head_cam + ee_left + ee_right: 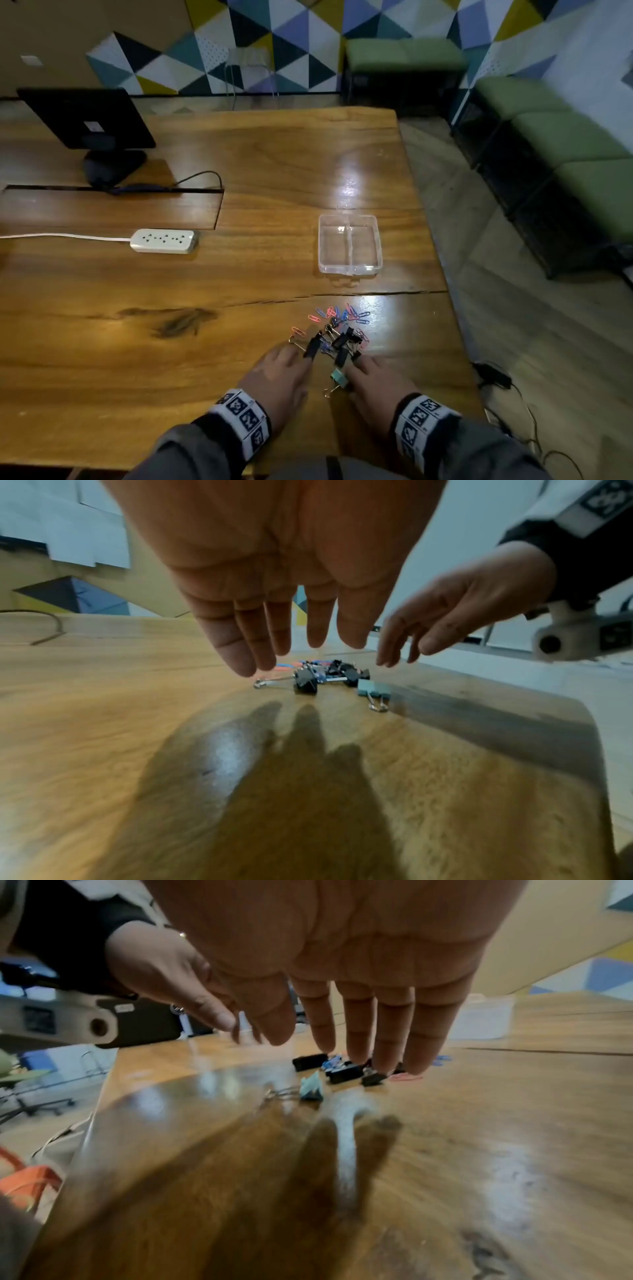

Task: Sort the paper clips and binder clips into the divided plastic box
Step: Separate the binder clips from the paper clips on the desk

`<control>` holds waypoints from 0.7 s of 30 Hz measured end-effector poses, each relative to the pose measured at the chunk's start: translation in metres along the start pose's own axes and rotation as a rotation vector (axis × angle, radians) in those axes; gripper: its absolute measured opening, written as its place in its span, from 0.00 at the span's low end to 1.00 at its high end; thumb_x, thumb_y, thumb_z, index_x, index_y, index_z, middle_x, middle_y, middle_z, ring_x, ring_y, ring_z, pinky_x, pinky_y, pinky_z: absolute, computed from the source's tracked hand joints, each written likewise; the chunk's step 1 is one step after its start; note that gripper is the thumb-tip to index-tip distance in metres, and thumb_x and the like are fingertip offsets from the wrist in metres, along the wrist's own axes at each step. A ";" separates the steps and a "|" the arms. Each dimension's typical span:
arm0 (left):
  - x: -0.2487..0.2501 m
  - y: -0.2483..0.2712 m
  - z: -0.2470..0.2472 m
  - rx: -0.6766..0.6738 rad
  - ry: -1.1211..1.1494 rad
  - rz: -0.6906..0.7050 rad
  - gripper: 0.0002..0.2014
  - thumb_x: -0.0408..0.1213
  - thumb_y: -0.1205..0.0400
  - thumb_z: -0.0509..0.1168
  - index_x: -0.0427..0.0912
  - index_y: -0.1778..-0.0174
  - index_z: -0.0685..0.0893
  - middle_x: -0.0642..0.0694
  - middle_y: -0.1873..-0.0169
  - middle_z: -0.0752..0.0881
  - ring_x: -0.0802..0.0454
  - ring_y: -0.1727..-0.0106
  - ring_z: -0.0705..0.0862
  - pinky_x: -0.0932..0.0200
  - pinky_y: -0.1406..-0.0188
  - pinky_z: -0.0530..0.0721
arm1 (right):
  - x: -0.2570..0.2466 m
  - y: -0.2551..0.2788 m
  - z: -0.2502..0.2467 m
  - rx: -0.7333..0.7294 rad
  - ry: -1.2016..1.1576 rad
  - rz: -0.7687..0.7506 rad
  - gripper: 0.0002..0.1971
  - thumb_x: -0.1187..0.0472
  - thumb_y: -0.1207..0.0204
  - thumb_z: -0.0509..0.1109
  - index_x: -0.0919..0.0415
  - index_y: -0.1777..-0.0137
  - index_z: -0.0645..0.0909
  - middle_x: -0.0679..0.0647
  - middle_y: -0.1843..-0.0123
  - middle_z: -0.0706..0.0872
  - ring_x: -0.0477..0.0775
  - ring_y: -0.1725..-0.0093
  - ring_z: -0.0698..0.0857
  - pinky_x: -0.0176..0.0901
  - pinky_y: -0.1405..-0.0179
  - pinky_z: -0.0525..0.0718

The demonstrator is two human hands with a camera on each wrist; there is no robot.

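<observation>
Lying mixed, black binder clips (342,339) and paper clips (346,313) (pink, blue) under both hands' straight, slightly spread fingers (240,647).

Honey-brown wooden table (239,164) with dark grain, clear plastic box (350,244) on it, near the box red, pink and blue paper clips (342,313), black binder clips (337,341), one teal binder clip (339,374), white power strip (163,241), black monitor (85,118), green cushions (565,137)

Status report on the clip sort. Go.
Left hand and right hand open, above the table, holding nothing. Clip pile unsorted on the table. Divided box empty, beyond the pile. Nothing in the way.
</observation>
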State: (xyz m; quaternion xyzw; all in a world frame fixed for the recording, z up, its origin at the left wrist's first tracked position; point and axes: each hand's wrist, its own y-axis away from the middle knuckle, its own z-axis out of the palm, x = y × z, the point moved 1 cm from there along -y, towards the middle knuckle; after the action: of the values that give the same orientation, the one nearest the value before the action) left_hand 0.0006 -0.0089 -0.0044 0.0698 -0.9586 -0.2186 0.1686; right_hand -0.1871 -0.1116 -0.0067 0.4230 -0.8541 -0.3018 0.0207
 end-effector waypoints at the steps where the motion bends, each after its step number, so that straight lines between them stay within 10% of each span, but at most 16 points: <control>1: 0.003 -0.004 0.003 -0.030 -0.027 0.003 0.28 0.53 0.17 0.59 0.57 0.21 0.62 0.49 0.18 0.58 0.43 0.21 0.60 0.44 0.25 0.68 | -0.002 -0.003 0.002 -0.004 0.015 -0.016 0.25 0.50 0.16 0.58 0.52 0.21 0.62 0.57 0.21 0.67 0.61 0.24 0.66 0.58 0.27 0.71; 11: 0.006 -0.026 0.029 -0.089 -0.272 0.087 0.33 0.52 0.14 0.52 0.47 0.16 0.47 0.44 0.15 0.42 0.42 0.16 0.43 0.41 0.19 0.53 | -0.003 -0.020 0.035 0.065 0.192 -0.114 0.29 0.54 0.18 0.60 0.59 0.19 0.59 0.65 0.21 0.67 0.69 0.29 0.70 0.65 0.32 0.73; 21: -0.003 -0.007 0.031 0.043 -0.219 0.071 0.28 0.53 0.16 0.57 0.49 0.20 0.64 0.43 0.19 0.65 0.40 0.20 0.61 0.42 0.22 0.60 | 0.000 -0.020 0.035 0.121 0.054 -0.100 0.33 0.51 0.20 0.64 0.55 0.18 0.56 0.63 0.17 0.61 0.67 0.22 0.64 0.65 0.26 0.67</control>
State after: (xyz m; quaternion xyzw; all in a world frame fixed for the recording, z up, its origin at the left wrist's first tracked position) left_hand -0.0071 -0.0027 -0.0347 0.0150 -0.9777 -0.1979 0.0692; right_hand -0.1828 -0.1037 -0.0458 0.4737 -0.8477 -0.2387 0.0028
